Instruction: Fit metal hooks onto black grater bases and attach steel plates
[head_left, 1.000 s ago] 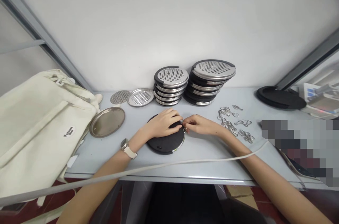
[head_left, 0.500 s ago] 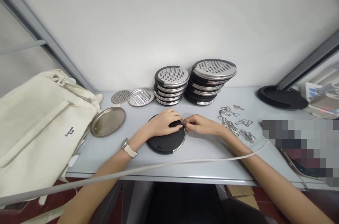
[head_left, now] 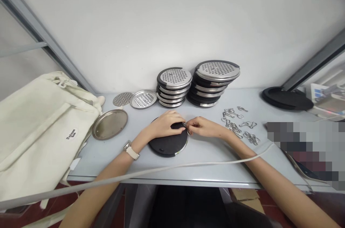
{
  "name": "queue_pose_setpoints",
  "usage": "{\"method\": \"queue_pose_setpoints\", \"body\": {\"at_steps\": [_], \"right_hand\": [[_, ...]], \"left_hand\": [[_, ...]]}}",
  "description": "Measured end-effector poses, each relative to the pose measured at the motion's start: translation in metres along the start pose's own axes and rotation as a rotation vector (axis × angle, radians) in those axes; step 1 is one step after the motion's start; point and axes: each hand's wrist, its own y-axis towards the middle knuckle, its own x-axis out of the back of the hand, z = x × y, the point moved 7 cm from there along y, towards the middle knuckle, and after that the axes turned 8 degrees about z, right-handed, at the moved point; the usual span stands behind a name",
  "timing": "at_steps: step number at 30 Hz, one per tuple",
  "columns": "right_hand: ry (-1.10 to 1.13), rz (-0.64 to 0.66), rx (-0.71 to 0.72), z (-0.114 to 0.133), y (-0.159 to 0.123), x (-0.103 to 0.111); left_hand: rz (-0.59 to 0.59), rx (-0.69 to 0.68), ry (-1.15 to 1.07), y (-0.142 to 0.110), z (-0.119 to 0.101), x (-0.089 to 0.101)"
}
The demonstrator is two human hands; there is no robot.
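A round black disc (head_left: 168,146) with a metal rim showing along its right edge lies on the table in front of me. My left hand (head_left: 167,124) lies over its upper part, fingers curled toward the right rim and thumb across the face, gripping it. At that rim my right hand (head_left: 201,126) is closed in a pinch on a small metal clip with a ring (head_left: 189,132). The fingers partly hide the clip, and whether it is hooked to the disc I cannot tell. Several loose metal clips (head_left: 234,127) lie to the right of my right hand.
Two stacks of black-and-metal grater discs, a shorter stack (head_left: 174,79) and a taller stack (head_left: 217,70), stand by the wall. Metal grater plates (head_left: 143,99) and a plain metal lid (head_left: 110,124) lie left. A cream bag (head_left: 40,124) sits far left. A white cable (head_left: 199,163) crosses in front.
The disc and my left hand have shifted very slightly to the left. A bit more of the metal clip shows between my hands; both grips stay the same.
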Motion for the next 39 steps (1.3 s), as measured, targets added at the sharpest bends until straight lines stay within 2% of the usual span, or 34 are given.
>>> {"method": "queue_pose_setpoints", "body": {"at_steps": [39], "right_hand": [[-0.014, -0.009, 0.003, 0.0013, -0.0003, 0.0011]], "left_hand": [[0.002, -0.012, -0.011, 0.0000, -0.0004, 0.0006]]}}
